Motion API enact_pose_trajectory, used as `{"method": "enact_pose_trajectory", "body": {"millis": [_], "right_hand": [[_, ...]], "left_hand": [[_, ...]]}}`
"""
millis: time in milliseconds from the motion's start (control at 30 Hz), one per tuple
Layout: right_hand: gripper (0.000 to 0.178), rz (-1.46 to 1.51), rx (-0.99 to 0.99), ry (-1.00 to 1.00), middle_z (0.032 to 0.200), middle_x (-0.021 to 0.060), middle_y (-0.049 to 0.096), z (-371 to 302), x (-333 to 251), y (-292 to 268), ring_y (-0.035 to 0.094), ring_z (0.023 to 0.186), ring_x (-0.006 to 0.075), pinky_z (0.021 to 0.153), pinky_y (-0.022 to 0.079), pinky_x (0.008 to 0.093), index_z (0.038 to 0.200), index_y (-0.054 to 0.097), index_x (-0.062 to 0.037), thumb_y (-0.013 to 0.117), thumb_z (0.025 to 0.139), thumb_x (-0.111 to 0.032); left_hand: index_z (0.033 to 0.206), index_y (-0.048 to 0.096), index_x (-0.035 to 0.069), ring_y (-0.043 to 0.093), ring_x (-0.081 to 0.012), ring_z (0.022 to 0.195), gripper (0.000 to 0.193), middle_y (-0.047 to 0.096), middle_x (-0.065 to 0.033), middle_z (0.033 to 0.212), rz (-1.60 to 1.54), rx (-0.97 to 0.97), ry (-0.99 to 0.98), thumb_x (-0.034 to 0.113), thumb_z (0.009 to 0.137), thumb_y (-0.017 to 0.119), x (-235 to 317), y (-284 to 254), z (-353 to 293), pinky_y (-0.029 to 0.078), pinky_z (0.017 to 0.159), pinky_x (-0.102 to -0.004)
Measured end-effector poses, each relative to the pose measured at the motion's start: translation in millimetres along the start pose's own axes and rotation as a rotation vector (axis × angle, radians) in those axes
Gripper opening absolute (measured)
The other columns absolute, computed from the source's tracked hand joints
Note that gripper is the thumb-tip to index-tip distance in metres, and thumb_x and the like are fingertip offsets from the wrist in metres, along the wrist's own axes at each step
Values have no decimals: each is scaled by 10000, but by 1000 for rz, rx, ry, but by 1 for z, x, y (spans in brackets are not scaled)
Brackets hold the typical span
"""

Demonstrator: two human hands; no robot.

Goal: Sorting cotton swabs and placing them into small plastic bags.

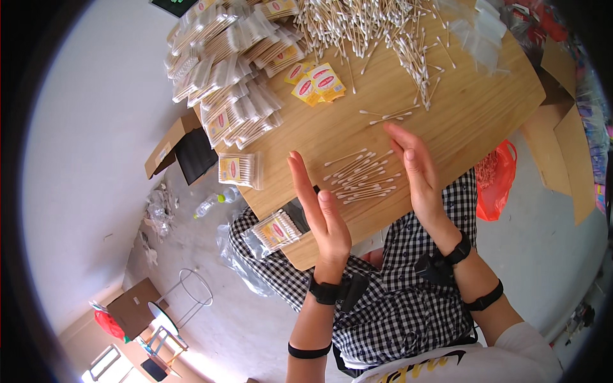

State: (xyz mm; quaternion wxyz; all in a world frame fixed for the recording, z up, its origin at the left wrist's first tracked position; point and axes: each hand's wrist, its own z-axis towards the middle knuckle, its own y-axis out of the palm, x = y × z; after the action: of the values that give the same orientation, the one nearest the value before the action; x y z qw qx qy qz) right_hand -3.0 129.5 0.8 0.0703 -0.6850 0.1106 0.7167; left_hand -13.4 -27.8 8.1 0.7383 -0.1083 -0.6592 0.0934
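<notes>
Tan wooden tabletop (476, 121): bare left hand (327, 225) and right hand (423, 182), flat-fingered and empty, flank loose white-tipped wooden cotton swabs (365, 184); gentle, even pressure from both sides should align them.

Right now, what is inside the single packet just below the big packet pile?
The clear packet holds cotton swabs and a yellow card; whatever lies behind the card is covered.

Packing workshop: heaped cotton swabs (354, 25), piled swab packs (220, 86), cardboard box (550, 143).
</notes>
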Motion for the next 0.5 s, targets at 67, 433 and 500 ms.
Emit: {"method": "enact_pose_trajectory", "body": {"millis": [67,433,500], "right_hand": [[477,40,-24,9,1400,140,487,-3,1,4,421,1341,215,1145,304,367,1379,451,19,362,1066,-330],[568,108,1,-21,1469,180,399,-12,10,15,346,1399,262,1175,254,407,1428,366,35,337,1058,-396],[571,114,3,-14,1471,183,396,-12,10,18,340,1403,265,1176,251,407,1429,363,37,337,1058,-397]], "left_hand": [[1547,90,25,104,-298,1496,783,139,-165,1612,-263,71,-93,554,1017,320,-4,0,-4,79,1203,-459],[1555,111,75,109,-287,1497,821,156,-152,1611,-516,158,-144,609,982,357,1,20,-11,55,1212,-441],[1556,117,85,102,-282,1498,811,156,-149,1612,-536,174,-123,608,983,355,-1,23,-10,49,1212,-443]]}}
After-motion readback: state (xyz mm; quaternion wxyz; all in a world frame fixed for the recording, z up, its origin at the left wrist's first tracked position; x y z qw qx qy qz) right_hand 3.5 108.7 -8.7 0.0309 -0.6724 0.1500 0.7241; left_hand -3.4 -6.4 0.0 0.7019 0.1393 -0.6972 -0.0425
